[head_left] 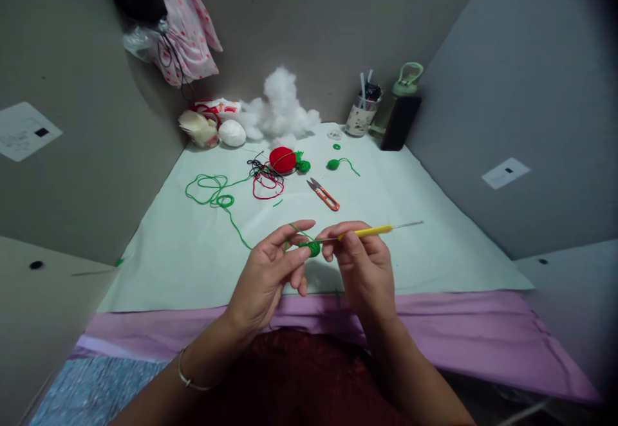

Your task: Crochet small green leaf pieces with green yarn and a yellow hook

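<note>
My left hand point(270, 265) pinches a small green crocheted piece point(313, 248) between thumb and fingers, with green yarn point(240, 235) looped over its raised index finger. In my right hand point(364, 259) is a crochet hook point(371, 231) with a yellow handle, gripped between thumb and fingers. The hook's left tip meets the green piece; its other metal end points right. The yarn trails from my left hand back to loose green coils on the table. Just beyond the hands lie orange-handled thread snips point(324, 195), blades apart.
Behind are a red yarn ball point(282, 160), a tangle of black thread point(263, 167), a small green piece with a tail point(333, 164) and white stuffing point(284, 107). A pen cup point(360, 119), a green bottle point(408, 82) and a dark phone-like slab point(400, 123) stand back right. Partition walls enclose the table.
</note>
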`<state>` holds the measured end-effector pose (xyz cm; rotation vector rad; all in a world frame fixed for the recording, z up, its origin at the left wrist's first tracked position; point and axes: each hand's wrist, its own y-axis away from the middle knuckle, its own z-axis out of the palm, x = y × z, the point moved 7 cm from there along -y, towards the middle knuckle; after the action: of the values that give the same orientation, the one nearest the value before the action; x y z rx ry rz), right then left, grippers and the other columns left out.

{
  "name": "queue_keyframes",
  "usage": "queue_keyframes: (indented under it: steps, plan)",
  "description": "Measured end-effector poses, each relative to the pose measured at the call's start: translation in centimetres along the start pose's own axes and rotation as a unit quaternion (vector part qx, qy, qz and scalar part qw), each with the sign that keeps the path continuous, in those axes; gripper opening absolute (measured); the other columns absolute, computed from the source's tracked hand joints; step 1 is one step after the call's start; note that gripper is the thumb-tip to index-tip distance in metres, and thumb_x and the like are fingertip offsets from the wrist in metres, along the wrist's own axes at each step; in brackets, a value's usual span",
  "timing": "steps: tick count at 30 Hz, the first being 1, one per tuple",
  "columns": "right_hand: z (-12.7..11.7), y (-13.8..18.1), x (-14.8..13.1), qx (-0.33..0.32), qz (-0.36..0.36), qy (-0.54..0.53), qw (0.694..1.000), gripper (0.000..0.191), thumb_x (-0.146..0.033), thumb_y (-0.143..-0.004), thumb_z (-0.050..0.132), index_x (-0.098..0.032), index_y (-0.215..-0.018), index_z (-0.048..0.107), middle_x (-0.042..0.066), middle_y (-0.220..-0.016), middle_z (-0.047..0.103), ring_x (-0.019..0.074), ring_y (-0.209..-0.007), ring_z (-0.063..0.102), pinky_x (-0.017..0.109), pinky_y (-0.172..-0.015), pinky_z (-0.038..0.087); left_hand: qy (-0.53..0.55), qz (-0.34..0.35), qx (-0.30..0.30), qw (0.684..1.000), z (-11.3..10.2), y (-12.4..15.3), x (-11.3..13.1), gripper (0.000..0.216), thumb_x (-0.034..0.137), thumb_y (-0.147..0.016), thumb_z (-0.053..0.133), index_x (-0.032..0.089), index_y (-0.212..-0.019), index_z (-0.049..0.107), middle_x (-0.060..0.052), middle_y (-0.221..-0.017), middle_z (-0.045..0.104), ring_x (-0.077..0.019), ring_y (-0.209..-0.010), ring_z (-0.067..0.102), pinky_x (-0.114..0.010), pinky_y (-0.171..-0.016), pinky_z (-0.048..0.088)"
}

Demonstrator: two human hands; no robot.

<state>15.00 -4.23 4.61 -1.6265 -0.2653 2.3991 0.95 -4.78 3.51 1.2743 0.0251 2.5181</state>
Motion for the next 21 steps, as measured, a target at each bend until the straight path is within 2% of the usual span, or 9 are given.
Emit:
queue_keyframes:
  steps: [5, 8, 10, 13, 16, 17, 18, 20, 21]
  plan:
    - [0.2, 0.2, -0.8, -0.031, -0.015, 0.020, 0.999, 0.019, -0.031, -0.105, 0.058, -0.023, -0.096, 0.074, 0.003, -0.093, 0.078, 0.0139, -0.072, 0.068, 0.030, -0.067, 0.057, -0.020, 0.015, 0.006, 1.000, -0.2, 0.0, 0.4, 0.033, 0.019, -0.082, 0.083, 0.020, -0.115, 0.079, 0.002, -0.093, 0.061, 0.0008, -0.045, 0.048, -0.017, -0.044, 0.052]
    - [0.3, 0.8, -2.0, -0.044, -0.095, 0.122, 0.987, 0.021, -0.023, -0.106, 0.054, -0.026, -0.105, 0.075, 0.003, -0.098, 0.078, 0.0147, -0.076, 0.070, 0.032, -0.071, 0.059, -0.052, 0.046, 0.018, 0.997, -0.4, 0.2, 0.4, 0.034, 0.020, -0.083, 0.083, 0.022, -0.118, 0.078, 0.003, -0.094, 0.059, -0.0005, -0.048, 0.051, -0.019, -0.047, 0.055]
    - [0.7, 1.6, -2.9, -0.064, -0.178, 0.214, 0.958, 0.024, -0.017, -0.105, 0.053, -0.027, -0.112, 0.074, 0.004, -0.100, 0.078, 0.0176, -0.084, 0.072, 0.035, -0.076, 0.060, -0.078, 0.072, 0.031, 0.994, -0.5, 0.3, 0.4, 0.038, 0.021, -0.084, 0.083, 0.024, -0.121, 0.077, 0.003, -0.093, 0.059, -0.0019, -0.050, 0.053, -0.020, -0.050, 0.057]
    - [1.6, 2.8, -3.2, -0.095, -0.282, 0.347, 0.889, 0.031, -0.013, -0.100, 0.059, -0.030, -0.123, 0.072, 0.007, -0.105, 0.079, 0.0219, -0.095, 0.075, 0.038, -0.079, 0.062, -0.082, 0.089, 0.040, 0.992, -0.5, 0.4, 0.3, 0.047, 0.020, -0.083, 0.084, 0.027, -0.128, 0.074, 0.003, -0.094, 0.061, -0.0032, -0.053, 0.056, -0.020, -0.054, 0.059]
    - [1.8, 3.6, -3.0, -0.081, -0.350, 0.434, 0.826, 0.040, -0.014, -0.094, 0.069, -0.034, -0.128, 0.073, 0.007, -0.111, 0.078, 0.0234, -0.097, 0.075, 0.038, -0.077, 0.064, -0.009, 0.029, 0.021, 0.999, -0.2, 0.2, -0.4, 0.056, 0.021, -0.079, 0.087, 0.025, -0.133, 0.071, 0.004, -0.085, 0.061, -0.0031, -0.050, 0.053, -0.018, -0.050, 0.055]
    - [1.7, 3.6, -3.1, -0.073, -0.354, 0.437, 0.824, 0.039, -0.015, -0.093, 0.070, -0.035, -0.127, 0.075, 0.007, -0.110, 0.078, 0.0237, -0.097, 0.075, 0.039, -0.077, 0.064, 0.022, -0.007, 0.010, 1.000, -0.1, 0.0, -0.7, 0.056, 0.022, -0.079, 0.088, 0.022, -0.132, 0.072, 0.006, -0.077, 0.058, -0.0026, -0.048, 0.049, -0.016, -0.047, 0.052]
    - [1.6, 3.4, -3.1, -0.062, -0.345, 0.423, 0.836, 0.037, -0.015, -0.094, 0.069, -0.036, -0.124, 0.076, 0.006, -0.107, 0.078, 0.0237, -0.095, 0.075, 0.039, -0.076, 0.064, 0.050, -0.041, 0.002, 0.998, -0.1, 0.0, -0.9, 0.054, 0.021, -0.079, 0.088, 0.018, -0.130, 0.073, 0.007, -0.069, 0.053, -0.0019, -0.045, 0.044, -0.014, -0.044, 0.047]
    - [0.8, 2.5, -3.1, -0.032, -0.280, 0.349, 0.894, 0.029, -0.016, -0.098, 0.063, -0.032, -0.117, 0.078, 0.006, -0.099, 0.077, 0.0220, -0.088, 0.073, 0.039, -0.074, 0.062, 0.086, -0.080, -0.002, 0.993, -0.1, -0.2, -1.0, 0.047, 0.018, -0.079, 0.087, 0.013, -0.124, 0.075, 0.010, -0.061, 0.045, -0.0004, -0.043, 0.035, -0.010, -0.041, 0.040]
    - [0.4, 2.0, -3.0, -0.013, -0.235, 0.294, 0.926, 0.026, -0.017, -0.101, 0.059, -0.030, -0.112, 0.079, 0.006, -0.094, 0.076, 0.0205, -0.083, 0.071, 0.038, -0.072, 0.061, 0.092, -0.078, 0.003, 0.993, -0.2, -0.2, -0.8, 0.044, 0.016, -0.080, 0.086, 0.013, -0.123, 0.076, 0.010, -0.062, 0.046, 0.0004, -0.043, 0.032, -0.009, -0.040, 0.039]
